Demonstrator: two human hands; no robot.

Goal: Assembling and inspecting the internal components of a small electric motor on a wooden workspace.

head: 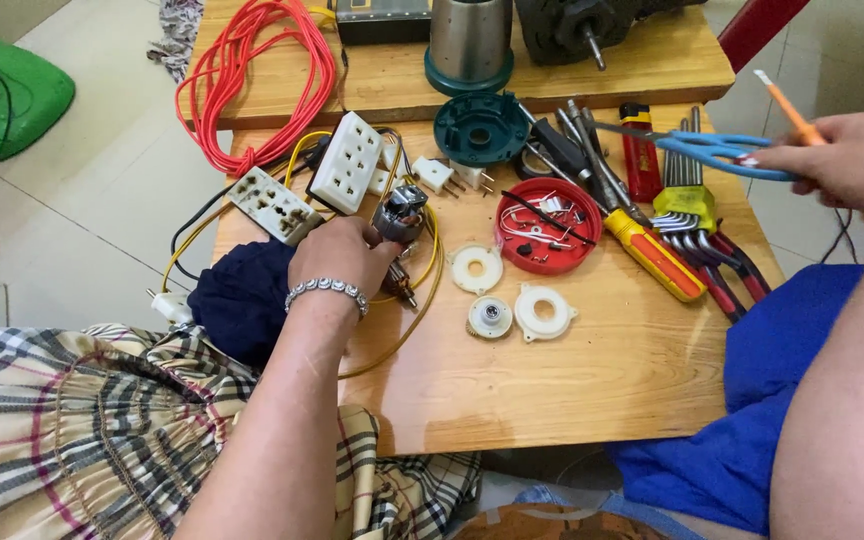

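Observation:
My left hand [337,262], a beaded bracelet on its wrist, grips a small electric motor [400,215] on the wooden table [572,390]. Yellow wires [422,300] loop around the motor. A dark navy cloth [242,295] lies just left of this hand. My right hand [852,160] is raised over the table's right edge. It holds blue-handled scissors [712,150], blades pointing left, together with a thin orange-handled tool [787,108].
Two white socket blocks [347,160] [272,205] and a red cable coil [252,80] lie at the back left. A red lid [549,225] holds small parts, with three white plastic rings [476,268] nearby. A yellow-handled screwdriver [652,255], hex keys [687,200] and a teal base [480,128] sit towards the right.

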